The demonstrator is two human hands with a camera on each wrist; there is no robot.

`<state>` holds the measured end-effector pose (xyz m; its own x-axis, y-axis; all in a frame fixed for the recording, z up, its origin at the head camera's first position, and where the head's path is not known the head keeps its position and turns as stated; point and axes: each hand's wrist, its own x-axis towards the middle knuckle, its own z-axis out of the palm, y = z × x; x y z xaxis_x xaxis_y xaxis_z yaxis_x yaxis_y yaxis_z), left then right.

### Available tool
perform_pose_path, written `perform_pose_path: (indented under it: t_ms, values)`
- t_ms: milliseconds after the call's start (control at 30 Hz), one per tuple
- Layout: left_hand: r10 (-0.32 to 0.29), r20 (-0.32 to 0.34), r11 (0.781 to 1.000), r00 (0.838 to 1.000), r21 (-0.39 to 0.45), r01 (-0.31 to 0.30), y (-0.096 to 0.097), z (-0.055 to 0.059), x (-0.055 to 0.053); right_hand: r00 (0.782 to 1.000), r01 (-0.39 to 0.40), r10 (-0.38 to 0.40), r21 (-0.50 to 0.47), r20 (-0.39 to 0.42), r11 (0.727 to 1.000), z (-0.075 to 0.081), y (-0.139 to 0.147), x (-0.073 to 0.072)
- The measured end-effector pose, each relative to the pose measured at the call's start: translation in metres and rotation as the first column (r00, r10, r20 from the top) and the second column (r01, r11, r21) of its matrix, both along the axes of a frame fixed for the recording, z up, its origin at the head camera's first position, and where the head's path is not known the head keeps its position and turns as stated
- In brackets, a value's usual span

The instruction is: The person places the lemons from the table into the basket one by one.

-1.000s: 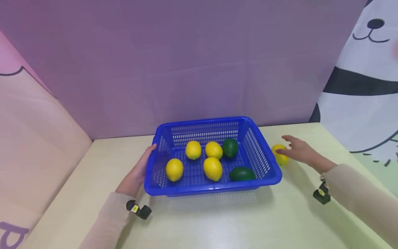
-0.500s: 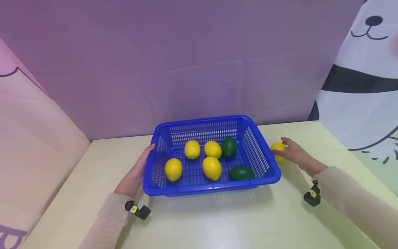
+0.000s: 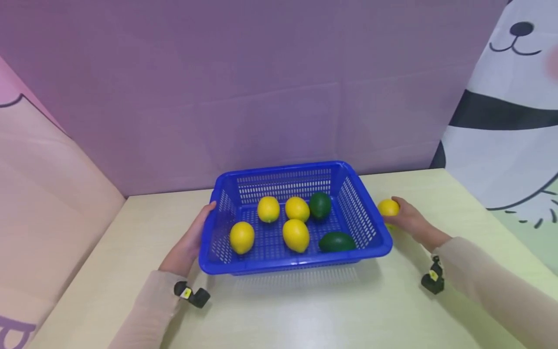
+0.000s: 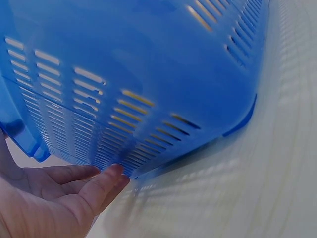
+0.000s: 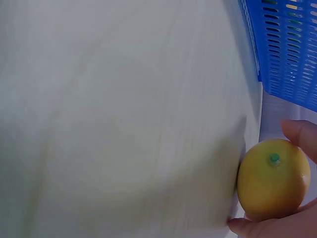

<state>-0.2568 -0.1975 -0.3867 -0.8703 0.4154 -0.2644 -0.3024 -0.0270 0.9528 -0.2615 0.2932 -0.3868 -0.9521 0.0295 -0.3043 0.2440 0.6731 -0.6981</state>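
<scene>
A blue plastic basket with slotted walls sits on the table. Inside lie several yellow lemons and two dark green, avocado-like fruits. My left hand holds the basket's left side by the rim; in the left wrist view its fingers lie against the slotted outer wall, below the rim. To the right of the basket, my right hand grips another lemon. The right wrist view shows this lemon between the thumb and fingers, its green stem end facing the camera.
The pale wooden table extends in front of and beside the basket. A purple cloth wall rises close behind it. Printed panels with cartoon figures stand left and right.
My right hand has moved left onto the lemon beside the basket and closed round it. The left hand stays at the basket's left side.
</scene>
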Motion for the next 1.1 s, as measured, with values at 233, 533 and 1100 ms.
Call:
perform_pose_path:
  t_ms: [233, 533, 1100]
  values:
    - [0.013, 0.012, 1.0, 1.0, -0.001, -0.013, 0.0001, -0.0002, 0.0002, 0.999, 0.003, -0.003, -0.009, -0.034, 1.0, -0.0028, -0.0024, 0.0026]
    - [0.019, 0.01, 1.0, 1.0, -0.001, -0.019, 0.0004, 0.0, -0.0004, 0.998, 0.009, -0.009, 0.003, -0.056, 1.0, -0.0036, -0.0023, 0.0011]
    - [0.003, 0.025, 1.0, 1.0, 0.002, -0.003, 0.0006, 0.0012, 0.0005, 0.994, 0.012, -0.012, 0.0, -0.107, 1.0, -0.0008, -0.0022, 0.001]
